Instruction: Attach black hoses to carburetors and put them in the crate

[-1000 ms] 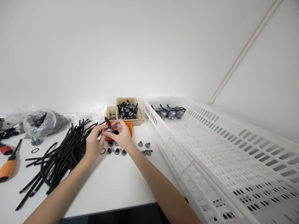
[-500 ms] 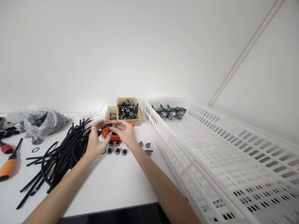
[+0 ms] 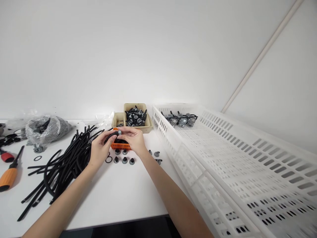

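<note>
My left hand [image 3: 98,150] is closed around a short length of black hose [image 3: 112,135]. My right hand [image 3: 135,140] pinches a small grey metal fitting [image 3: 120,132] at the hose's end; fingers partly cover the joint. Both hands are above an orange basket [image 3: 121,146], whose contents are mostly hidden. Several small grey parts with black tops [image 3: 124,160] stand in rows on the table just below. Close to my left wrist lies a black rubber ring [image 3: 109,159]. Beyond my right forearm sit a few grey fittings [image 3: 157,154].
Left of my hands spreads a pile of black hoses [image 3: 66,162]. Further left are an orange-handled screwdriver [image 3: 8,177] and a plastic bag of parts [image 3: 48,129]. A beige tray [image 3: 135,106] of fittings stands behind. On the right is a large white crate [image 3: 223,158] holding assembled metal parts [image 3: 182,120].
My left hand has shifted a little left and back along the hose, uncovering more of it. The grey fitting shows more clearly between my right fingers.
</note>
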The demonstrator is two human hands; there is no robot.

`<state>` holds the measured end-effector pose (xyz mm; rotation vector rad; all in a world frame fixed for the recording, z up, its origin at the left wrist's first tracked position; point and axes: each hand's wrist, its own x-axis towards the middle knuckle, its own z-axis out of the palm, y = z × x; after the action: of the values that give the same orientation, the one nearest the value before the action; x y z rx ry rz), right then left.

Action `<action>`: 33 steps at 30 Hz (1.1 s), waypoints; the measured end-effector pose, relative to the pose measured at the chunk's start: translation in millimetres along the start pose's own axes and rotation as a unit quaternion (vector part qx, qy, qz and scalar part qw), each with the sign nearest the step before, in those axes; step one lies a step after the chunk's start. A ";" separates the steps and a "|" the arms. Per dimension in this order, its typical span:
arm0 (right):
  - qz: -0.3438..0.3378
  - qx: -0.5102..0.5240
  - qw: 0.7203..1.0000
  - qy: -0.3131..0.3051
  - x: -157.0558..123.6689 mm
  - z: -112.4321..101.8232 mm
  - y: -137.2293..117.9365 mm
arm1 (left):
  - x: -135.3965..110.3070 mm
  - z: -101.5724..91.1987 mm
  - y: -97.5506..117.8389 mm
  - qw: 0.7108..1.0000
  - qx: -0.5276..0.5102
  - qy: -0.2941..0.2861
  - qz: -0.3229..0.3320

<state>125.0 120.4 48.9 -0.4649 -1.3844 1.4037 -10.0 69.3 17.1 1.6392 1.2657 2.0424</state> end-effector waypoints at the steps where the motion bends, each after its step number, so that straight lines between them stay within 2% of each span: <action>1: -0.003 -0.002 1.000 -0.003 -0.5 0.7 0.4 | 0.3 0.5 1.4 1.000 -0.002 0.008 -0.004; 7: -0.050 -0.027 0.998 -0.005 -2.7 0.4 7.9 | 1.1 2.4 10.1 0.998 -0.010 0.034 -0.047; 13: -0.065 -0.107 0.992 0.006 -4.5 -2.7 11.2 | 1.8 0.4 3.8 0.994 -0.035 0.002 -0.104; 18: -0.053 -0.132 0.989 0.034 -6.0 -1.0 12.5 | 2.0 -1.0 5.2 0.998 -0.005 0.006 -0.066; 25: 0.016 -0.050 0.998 0.019 -2.6 -2.7 21.1 | 3.1 -4.8 5.0 0.997 0.063 -0.018 0.044; 33: 0.023 -0.047 0.999 0.004 -0.9 -3.6 17.6 | -0.4 1.6 10.3 0.998 0.034 0.016 0.044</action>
<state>121.3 125.5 32.0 -0.5678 -1.4458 1.3763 -5.1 63.6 24.4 1.7267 1.3088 2.1060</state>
